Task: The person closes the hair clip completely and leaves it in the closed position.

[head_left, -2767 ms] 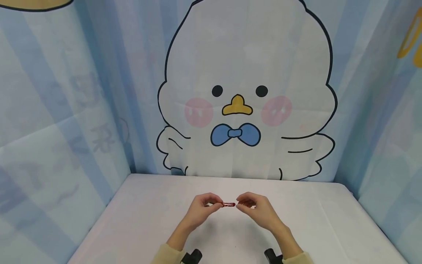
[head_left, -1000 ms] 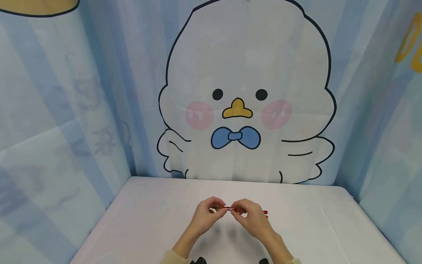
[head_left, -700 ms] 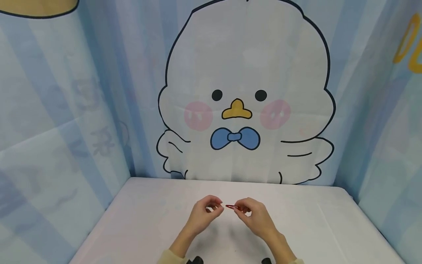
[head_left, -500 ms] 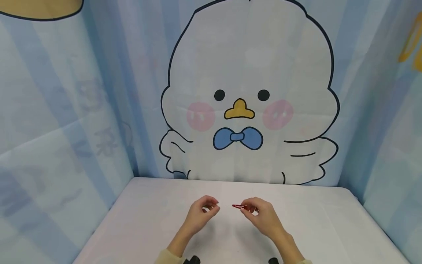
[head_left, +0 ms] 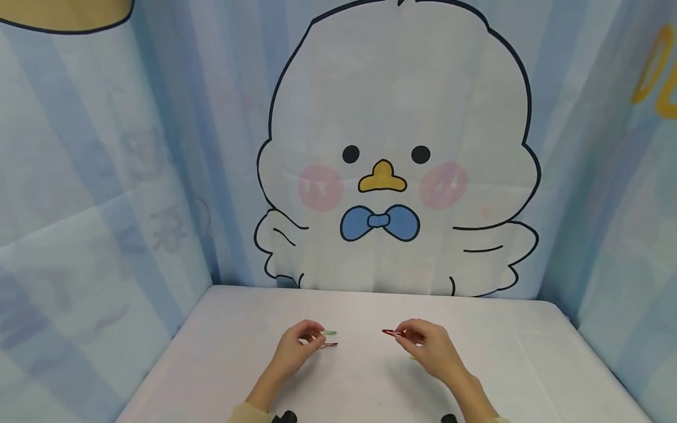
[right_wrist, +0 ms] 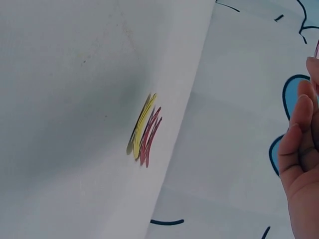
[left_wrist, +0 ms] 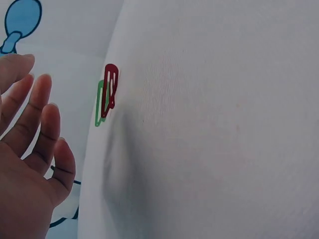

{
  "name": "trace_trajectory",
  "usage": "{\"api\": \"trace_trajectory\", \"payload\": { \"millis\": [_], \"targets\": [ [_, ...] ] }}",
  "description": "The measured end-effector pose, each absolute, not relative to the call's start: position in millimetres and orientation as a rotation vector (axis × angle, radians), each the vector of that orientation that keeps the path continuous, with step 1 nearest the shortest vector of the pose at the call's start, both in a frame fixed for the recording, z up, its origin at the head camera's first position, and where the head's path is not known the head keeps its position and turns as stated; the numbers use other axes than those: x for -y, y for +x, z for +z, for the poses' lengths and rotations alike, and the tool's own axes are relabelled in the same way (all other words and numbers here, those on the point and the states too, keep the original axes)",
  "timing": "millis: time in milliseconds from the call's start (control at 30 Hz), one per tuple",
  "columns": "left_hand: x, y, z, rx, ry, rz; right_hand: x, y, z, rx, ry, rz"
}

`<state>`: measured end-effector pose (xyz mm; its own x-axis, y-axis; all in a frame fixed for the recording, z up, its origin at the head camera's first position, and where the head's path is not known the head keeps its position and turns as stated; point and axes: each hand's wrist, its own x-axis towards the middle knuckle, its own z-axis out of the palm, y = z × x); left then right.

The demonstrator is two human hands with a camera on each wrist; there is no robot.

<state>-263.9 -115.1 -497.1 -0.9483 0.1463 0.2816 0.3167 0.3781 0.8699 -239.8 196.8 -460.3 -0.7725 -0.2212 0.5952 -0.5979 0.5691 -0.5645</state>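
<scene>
In the head view my right hand pinches a red snap hair clip between thumb and fingers, its end pointing left. My left hand is off to the left with loosely bent fingers, holding nothing; the left wrist view shows that hand's fingers spread apart. Beyond its fingertips lie a green hair clip and a dark red hair clip, the red one overlapping the green. Yellow hair clips and red hair clips lie side by side on the table in the right wrist view.
The white table runs back to a curtain printed with a white chick and a blue bow tie. Striped blue curtains close in both sides.
A second ago both hands were together at the red clip. The left hand let go and moved left, uncovering the green and dark red clips. The right hand drew right with the red clip.
</scene>
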Motion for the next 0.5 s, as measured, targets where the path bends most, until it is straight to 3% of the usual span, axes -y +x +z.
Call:
{"api": "trace_trajectory", "payload": {
  "millis": [500],
  "targets": [
    [128.1,-278.1,-508.8,2.648,-0.397,-1.555,-220.5,-238.7,-464.5,2.601,0.497,1.13]
  ]
}}
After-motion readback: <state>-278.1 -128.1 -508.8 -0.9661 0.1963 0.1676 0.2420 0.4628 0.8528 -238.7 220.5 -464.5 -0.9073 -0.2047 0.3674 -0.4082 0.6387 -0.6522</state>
